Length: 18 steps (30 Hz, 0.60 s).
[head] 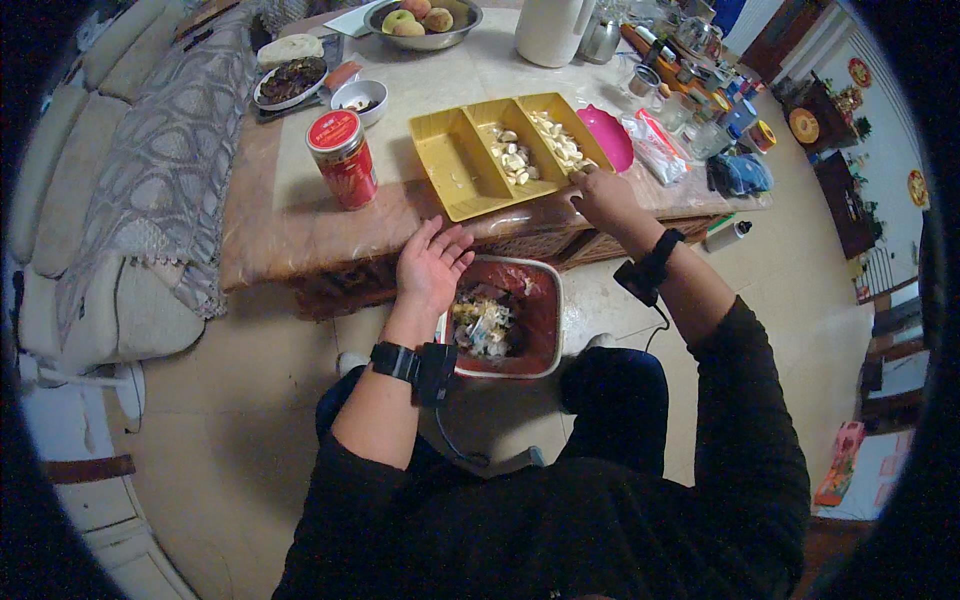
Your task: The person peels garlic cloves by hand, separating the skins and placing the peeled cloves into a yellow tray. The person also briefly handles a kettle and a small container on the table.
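Observation:
A yellow tray (459, 184) with three compartments lies at the near edge of the table. Peeled garlic cloves (559, 142) fill part of its right compartment. In the middle one are more garlic cloves (514, 161), some apparently with skin on; the left one holds only small scraps. My right hand (609, 199) is at the tray's near right corner, fingertips by the peeled cloves; whether it pinches anything is hidden. Palm up and fingers apart, my left hand (433, 266) hovers beside the table edge with nothing in it. Below is a red waste bin (544, 322) holding skins and scraps.
A red-lidded jar (346, 169) stands left of the tray, near a white bowl (360, 101) and a plate of dark food (291, 81). Behind are a metal fruit bowl (422, 34) and a white jug (551, 34). A pink dish (606, 139) touches the tray's right side.

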Motion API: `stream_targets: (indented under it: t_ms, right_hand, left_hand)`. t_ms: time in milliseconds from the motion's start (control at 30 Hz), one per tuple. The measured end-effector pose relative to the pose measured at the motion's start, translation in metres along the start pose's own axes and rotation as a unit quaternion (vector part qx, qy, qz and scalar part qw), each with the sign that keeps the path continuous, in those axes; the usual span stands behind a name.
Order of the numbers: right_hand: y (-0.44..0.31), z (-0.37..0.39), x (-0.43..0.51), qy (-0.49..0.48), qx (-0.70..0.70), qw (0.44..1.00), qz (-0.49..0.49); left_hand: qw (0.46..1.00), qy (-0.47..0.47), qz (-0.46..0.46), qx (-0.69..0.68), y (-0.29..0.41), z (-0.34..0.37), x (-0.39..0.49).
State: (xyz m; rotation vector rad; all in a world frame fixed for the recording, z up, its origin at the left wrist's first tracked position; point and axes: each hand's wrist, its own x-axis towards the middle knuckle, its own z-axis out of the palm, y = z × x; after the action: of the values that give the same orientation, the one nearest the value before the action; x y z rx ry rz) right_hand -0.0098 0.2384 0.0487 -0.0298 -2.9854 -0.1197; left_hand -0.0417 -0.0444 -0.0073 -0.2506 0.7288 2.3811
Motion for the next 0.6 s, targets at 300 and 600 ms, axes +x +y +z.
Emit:
stream_targets:
  t_ms: [300,600]
  right_hand:
    - [-0.031,0.007,-0.005,-0.028,-0.053,0.996,-0.074]
    - [-0.063,-0.03,-0.003,-0.083,0.07,0.994,-0.034]
  left_hand:
    - [1.0,-0.024,-0.016,0.01,-0.001,-0.002,-0.001]
    - [0.999,-0.034,-0.021,0.029,-0.002,-0.002,-0.006]
